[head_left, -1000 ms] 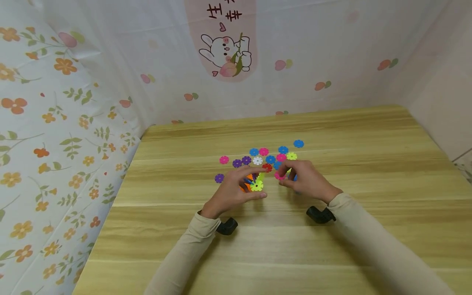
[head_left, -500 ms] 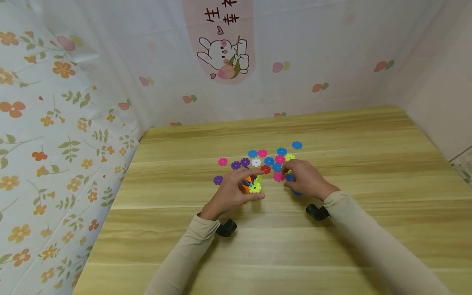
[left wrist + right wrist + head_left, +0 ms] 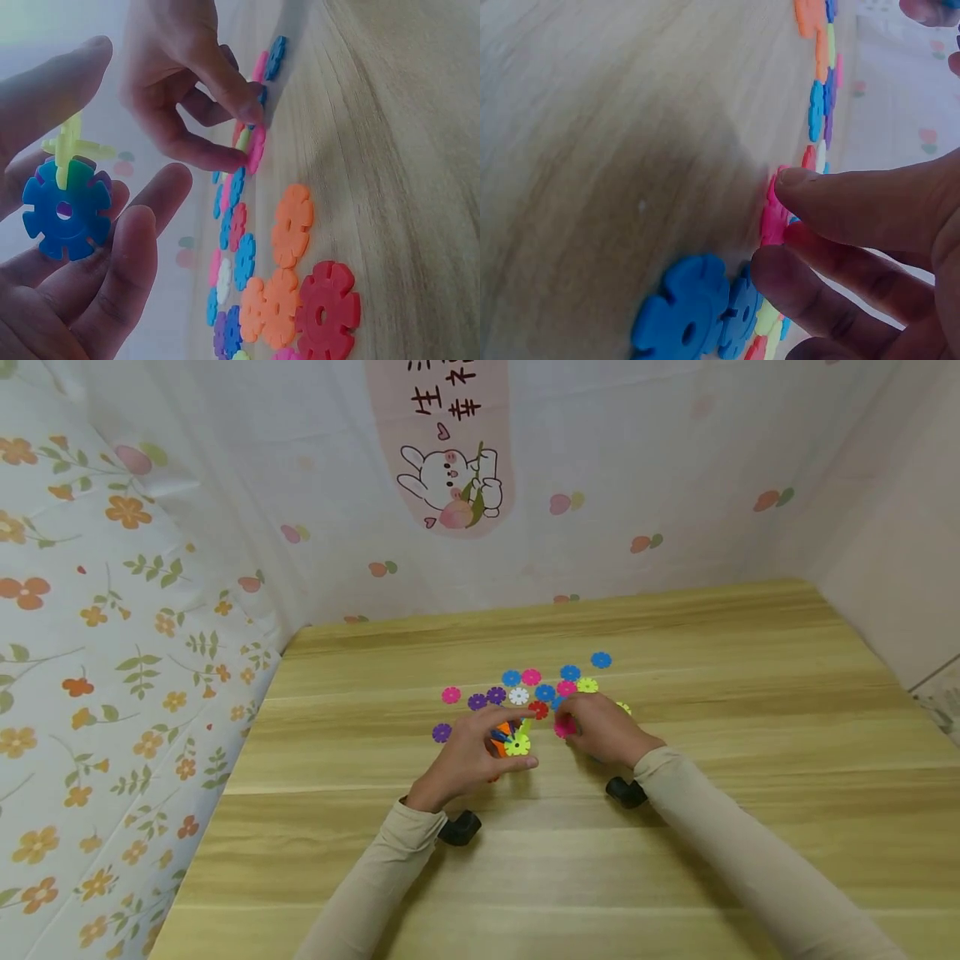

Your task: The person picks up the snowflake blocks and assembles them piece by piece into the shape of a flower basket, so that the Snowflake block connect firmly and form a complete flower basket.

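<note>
My left hand (image 3: 471, 749) holds a small cluster of joined snowflake discs above the table. In the left wrist view the cluster has a blue disc (image 3: 64, 214) with a yellow-green disc (image 3: 67, 142) slotted into its upper edge, and some purple shows behind. Its thumb and index finger stand apart. My right hand (image 3: 606, 728) is low over the loose discs. Its thumb and a finger are at opposite edges of a pink snowflake disc (image 3: 775, 214) on the table. In the left wrist view a yellow-green edge (image 3: 244, 140) shows by those fingertips; what it belongs to is unclear.
Several loose discs lie around the hands: a white disc (image 3: 519, 696), a red disc (image 3: 537, 710), a purple disc (image 3: 442, 732) and a blue disc (image 3: 601, 660). Orange discs (image 3: 281, 304) lie by the left hand. A patterned cloth (image 3: 337, 485) hangs behind the wooden table (image 3: 525, 877).
My right hand has moved left and down onto the pink disc, uncovering a yellow-green disc on its right. My left hand keeps the cluster in nearly the same place. The head view has tilted slightly.
</note>
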`<state>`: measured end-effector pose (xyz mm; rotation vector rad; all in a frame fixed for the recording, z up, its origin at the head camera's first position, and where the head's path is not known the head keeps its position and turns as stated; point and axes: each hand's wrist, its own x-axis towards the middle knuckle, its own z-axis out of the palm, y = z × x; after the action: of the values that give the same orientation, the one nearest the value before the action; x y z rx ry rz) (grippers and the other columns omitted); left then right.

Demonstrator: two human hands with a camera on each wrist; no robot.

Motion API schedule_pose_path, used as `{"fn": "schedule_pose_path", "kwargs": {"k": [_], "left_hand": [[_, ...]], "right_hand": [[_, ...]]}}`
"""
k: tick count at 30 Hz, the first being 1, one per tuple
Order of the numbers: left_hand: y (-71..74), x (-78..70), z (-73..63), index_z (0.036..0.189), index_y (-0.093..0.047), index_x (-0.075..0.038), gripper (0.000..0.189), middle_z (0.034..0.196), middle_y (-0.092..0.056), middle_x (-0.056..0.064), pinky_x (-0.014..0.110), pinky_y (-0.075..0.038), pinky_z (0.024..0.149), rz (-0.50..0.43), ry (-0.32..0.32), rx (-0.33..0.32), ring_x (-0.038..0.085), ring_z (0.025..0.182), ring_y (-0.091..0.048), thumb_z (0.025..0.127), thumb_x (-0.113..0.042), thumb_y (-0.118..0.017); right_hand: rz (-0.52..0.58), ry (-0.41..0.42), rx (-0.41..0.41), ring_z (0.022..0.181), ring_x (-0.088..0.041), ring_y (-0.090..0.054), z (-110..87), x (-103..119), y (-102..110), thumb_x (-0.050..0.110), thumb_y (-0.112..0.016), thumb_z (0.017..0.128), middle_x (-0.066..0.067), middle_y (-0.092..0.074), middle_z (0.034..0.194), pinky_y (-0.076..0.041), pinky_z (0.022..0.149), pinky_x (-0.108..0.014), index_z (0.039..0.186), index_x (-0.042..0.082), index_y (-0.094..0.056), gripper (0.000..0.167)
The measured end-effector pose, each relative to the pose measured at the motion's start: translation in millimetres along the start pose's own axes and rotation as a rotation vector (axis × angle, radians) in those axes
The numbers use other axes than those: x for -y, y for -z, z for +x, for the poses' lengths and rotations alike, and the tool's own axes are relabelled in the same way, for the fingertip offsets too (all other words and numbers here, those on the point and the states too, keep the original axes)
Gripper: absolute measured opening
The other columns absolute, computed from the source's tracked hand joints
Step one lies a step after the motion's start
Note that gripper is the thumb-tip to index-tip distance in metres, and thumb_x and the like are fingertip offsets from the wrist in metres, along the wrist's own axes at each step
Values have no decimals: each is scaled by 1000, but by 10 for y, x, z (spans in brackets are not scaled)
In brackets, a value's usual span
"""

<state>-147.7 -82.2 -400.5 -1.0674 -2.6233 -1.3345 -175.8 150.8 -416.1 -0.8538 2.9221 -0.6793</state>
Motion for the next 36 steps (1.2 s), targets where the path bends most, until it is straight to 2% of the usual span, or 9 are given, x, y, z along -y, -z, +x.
{"fn": "schedule_pose_path", "kwargs": {"k": [5,11,17,21,25,28,32,36], "left_hand": [[7,-4,-4,125,-58,-23,54,127,-54,-8,26,-50,64,7,-2,5,8,105,-53,76,-36,-77],[15,4,-2,125,-59,-21,56,126,-55,-7,25,-48,76,49,0,4,6,114,-48,75,-39,-77],[12,16,-2,125,-59,-19,57,127,-55,-6,33,-45,90,39,11,7,8,116,-48,75,-39,-77],[8,19,-2,125,-59,-21,57,126,-56,-6,36,-45,90,26,12,6,8,114,-49,74,-40,-77],[2,29,3,125,-59,-23,57,125,-56,-8,31,-46,87,29,14,2,6,112,-50,74,-42,-77],[-1,32,2,124,-60,-23,57,125,-56,-9,29,-46,85,24,10,0,5,112,-50,74,-41,-77],[5,21,1,124,-60,-21,56,125,-56,-8,35,-47,86,17,-4,-5,5,114,-49,75,-40,-77],[17,16,5,125,-59,-22,56,125,-56,-9,34,-47,84,18,3,-1,5,113,-49,75,-41,-76]], "right_hand": [[5,-4,-11,76,-18,-54,0,1,-24,6,-79,72,-3,-62,85,-48,70,-35,93,3,-68,24],[-29,-52,2,71,-19,-48,-12,4,-15,15,-79,73,-4,-54,81,-44,61,-33,89,1,-69,24],[-11,-57,1,73,-19,-48,-17,-3,-45,13,-79,73,-4,-53,83,-45,64,-33,91,4,-66,23],[58,-27,-8,70,-17,-50,-12,-4,-67,5,-77,74,0,-55,78,-45,63,-31,88,7,-62,20],[148,13,-8,67,-14,-50,-14,-3,-67,-2,-72,76,1,-56,74,-45,60,-29,84,8,-61,17],[213,20,-12,68,-13,-51,-34,9,-53,-3,-71,78,3,-58,75,-46,62,-29,83,10,-63,15],[292,21,-21,69,-11,-54,-73,46,8,-2,-69,80,5,-60,76,-49,63,-28,86,11,-66,15],[386,30,-28,65,-15,-58,-104,107,99,-1,-66,84,-1,-63,78,-50,60,-28,90,11,-67,13]]}}
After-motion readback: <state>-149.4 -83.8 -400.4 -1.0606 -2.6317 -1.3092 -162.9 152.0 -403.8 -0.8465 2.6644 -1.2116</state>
